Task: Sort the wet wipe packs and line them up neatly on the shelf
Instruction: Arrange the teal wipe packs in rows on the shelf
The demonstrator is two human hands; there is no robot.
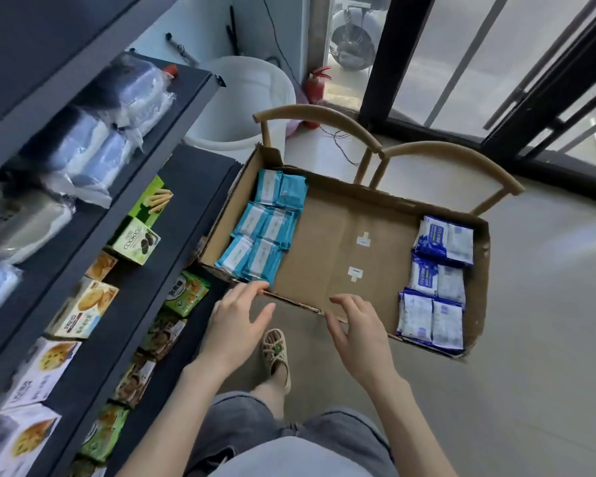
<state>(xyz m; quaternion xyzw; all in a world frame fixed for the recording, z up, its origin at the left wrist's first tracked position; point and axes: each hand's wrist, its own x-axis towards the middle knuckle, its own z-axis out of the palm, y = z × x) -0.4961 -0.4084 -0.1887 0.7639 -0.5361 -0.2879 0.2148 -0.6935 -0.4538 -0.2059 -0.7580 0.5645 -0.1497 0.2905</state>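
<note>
cardboard box (324, 242) holds light blue packs (262, 232) at its left, dark blue packs (439, 280) at its right. left hand (236, 325) and right hand (358, 335) hover at the near rim, fingers spread, empty. sorting looks done; none visibly on the left shelf (186, 173) yet.

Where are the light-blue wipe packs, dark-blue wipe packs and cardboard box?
light-blue wipe packs (277, 226): head view, middle pack.
dark-blue wipe packs (425, 275): head view, middle pack.
cardboard box (327, 242): head view, bare floor.
</note>
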